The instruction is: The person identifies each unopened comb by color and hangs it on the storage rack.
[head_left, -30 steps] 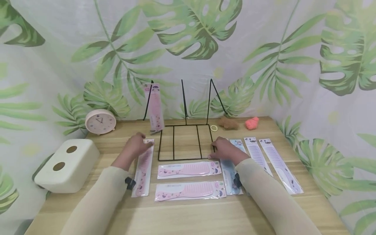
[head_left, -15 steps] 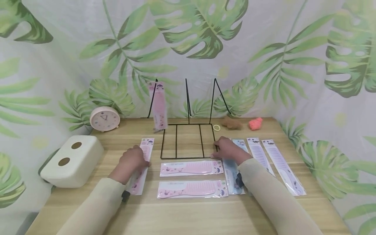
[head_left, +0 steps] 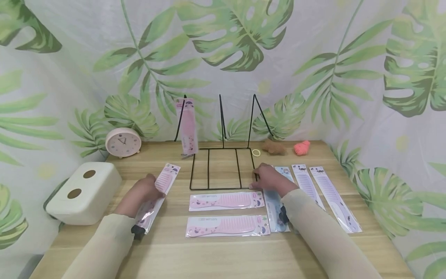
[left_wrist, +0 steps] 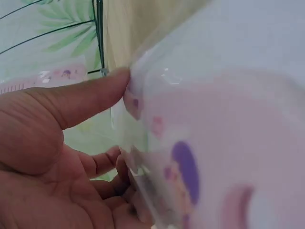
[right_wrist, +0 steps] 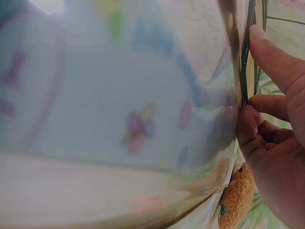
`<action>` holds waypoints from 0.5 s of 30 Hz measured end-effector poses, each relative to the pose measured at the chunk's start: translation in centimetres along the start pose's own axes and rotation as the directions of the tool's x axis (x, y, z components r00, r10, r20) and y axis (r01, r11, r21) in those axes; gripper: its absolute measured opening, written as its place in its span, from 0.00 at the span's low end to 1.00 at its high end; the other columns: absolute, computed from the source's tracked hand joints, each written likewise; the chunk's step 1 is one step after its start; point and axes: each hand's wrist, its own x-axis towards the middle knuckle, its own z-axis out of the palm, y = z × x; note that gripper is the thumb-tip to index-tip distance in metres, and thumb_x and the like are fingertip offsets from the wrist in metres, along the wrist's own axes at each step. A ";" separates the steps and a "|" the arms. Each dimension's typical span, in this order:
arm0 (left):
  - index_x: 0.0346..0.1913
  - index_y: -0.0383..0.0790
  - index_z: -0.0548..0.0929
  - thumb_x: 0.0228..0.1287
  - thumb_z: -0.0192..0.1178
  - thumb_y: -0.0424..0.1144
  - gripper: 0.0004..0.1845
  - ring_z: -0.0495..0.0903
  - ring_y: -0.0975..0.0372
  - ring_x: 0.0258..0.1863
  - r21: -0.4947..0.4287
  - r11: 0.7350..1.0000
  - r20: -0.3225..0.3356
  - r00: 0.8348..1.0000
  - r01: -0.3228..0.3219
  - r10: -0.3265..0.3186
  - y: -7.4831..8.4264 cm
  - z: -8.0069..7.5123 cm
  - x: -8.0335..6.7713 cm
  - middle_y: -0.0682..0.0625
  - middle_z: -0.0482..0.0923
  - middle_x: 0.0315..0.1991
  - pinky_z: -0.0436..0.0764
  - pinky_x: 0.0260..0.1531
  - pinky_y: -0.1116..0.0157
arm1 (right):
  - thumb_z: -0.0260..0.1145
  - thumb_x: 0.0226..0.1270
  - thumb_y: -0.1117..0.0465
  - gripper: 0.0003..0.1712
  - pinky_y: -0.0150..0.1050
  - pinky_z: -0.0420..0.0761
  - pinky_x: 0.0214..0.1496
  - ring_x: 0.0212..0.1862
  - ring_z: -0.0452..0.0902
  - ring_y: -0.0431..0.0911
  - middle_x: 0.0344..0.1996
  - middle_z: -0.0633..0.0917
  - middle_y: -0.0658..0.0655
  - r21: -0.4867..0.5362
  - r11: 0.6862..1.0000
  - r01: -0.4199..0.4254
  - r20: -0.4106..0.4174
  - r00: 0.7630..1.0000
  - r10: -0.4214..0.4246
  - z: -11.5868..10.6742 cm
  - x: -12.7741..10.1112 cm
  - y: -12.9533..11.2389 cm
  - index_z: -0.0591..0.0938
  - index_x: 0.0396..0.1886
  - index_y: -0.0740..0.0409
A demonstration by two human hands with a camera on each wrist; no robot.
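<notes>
My left hand grips a packaged pink comb near its middle, lifted off the wooden table and slanted up to the right. In the left wrist view the thumb presses on the clear wrapper. My right hand curls thumb and fingers round the front right corner of the black wire rack; the right wrist view shows the wire between them. Another pink comb pack stands against the rack's left upright. Two pink comb packs lie in front of the rack.
A blue comb pack lies partly under my right forearm, with two pale purple ones to its right. A pink clock and a white two-hole box stand at left. A yellow hair tie and two fuzzy hair accessories, brown and coral, lie behind the rack.
My left hand slid back along the pink comb pack, took hold of it and lifted it, swinging its near end leftward. The right hand stayed on the rack's corner.
</notes>
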 end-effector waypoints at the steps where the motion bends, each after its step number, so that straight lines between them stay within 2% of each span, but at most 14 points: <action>1: 0.71 0.19 0.60 0.70 0.69 0.39 0.39 0.82 0.40 0.48 -0.023 1.000 -0.007 1.000 -0.012 0.011 -0.1 -0.1 -0.1 0.23 0.78 0.55 0.85 0.51 0.43 | 0.79 0.71 0.44 0.41 0.57 0.79 0.73 0.62 0.80 0.57 0.61 0.84 0.66 0.002 1.000 0.000 -0.003 1.000 0.000 0.0 0.0 0.0 0.81 0.73 0.67; 3: 0.71 0.23 0.62 0.74 0.64 0.36 0.33 0.80 0.40 0.50 -0.061 0.998 -0.016 0.999 -0.029 0.028 -0.3 -0.3 -0.2 0.22 0.77 0.58 0.84 0.51 0.44 | 0.79 0.71 0.44 0.41 0.57 0.79 0.73 0.62 0.80 0.58 0.61 0.84 0.66 0.001 1.000 -0.002 -0.007 1.000 0.002 -0.1 0.0 0.0 0.81 0.72 0.66; 7: 0.75 0.29 0.62 0.78 0.55 0.33 0.29 0.79 0.39 0.55 -0.111 0.992 -0.013 0.998 -0.055 0.054 -0.9 -0.6 -0.4 0.23 0.74 0.65 0.82 0.52 0.45 | 0.79 0.71 0.44 0.41 0.57 0.80 0.72 0.61 0.81 0.56 0.60 0.84 0.65 -0.003 1.000 -0.006 -0.003 1.000 0.006 0.0 -0.1 0.0 0.82 0.72 0.66; 10: 0.75 0.31 0.63 0.78 0.52 0.30 0.26 0.79 0.40 0.56 -0.179 0.979 -0.029 0.995 -0.099 0.095 -1.5 -0.9 -0.8 0.24 0.74 0.65 0.81 0.50 0.49 | 0.79 0.71 0.44 0.41 0.56 0.80 0.72 0.61 0.80 0.56 0.60 0.84 0.64 0.002 1.000 -0.010 0.003 1.000 0.010 0.0 0.0 0.0 0.82 0.73 0.65; 13: 0.74 0.32 0.64 0.78 0.51 0.28 0.25 0.78 0.44 0.52 -0.295 0.942 -0.074 0.987 -0.158 0.143 -1.6 -1.5 -1.7 0.27 0.75 0.60 0.80 0.44 0.55 | 0.79 0.71 0.44 0.41 0.56 0.79 0.73 0.62 0.80 0.56 0.61 0.84 0.65 0.000 1.000 -0.009 -0.001 1.000 0.009 0.1 0.0 0.1 0.82 0.73 0.65; 15: 0.72 0.32 0.64 0.78 0.52 0.26 0.24 0.78 0.50 0.47 -0.397 0.895 -0.105 0.979 -0.201 0.174 -1.4 -1.9 -2.2 0.32 0.76 0.53 0.79 0.40 0.59 | 0.79 0.71 0.44 0.40 0.56 0.79 0.73 0.63 0.80 0.57 0.61 0.84 0.65 -0.002 1.000 -0.007 -0.007 1.000 0.007 0.2 0.1 0.2 0.82 0.72 0.65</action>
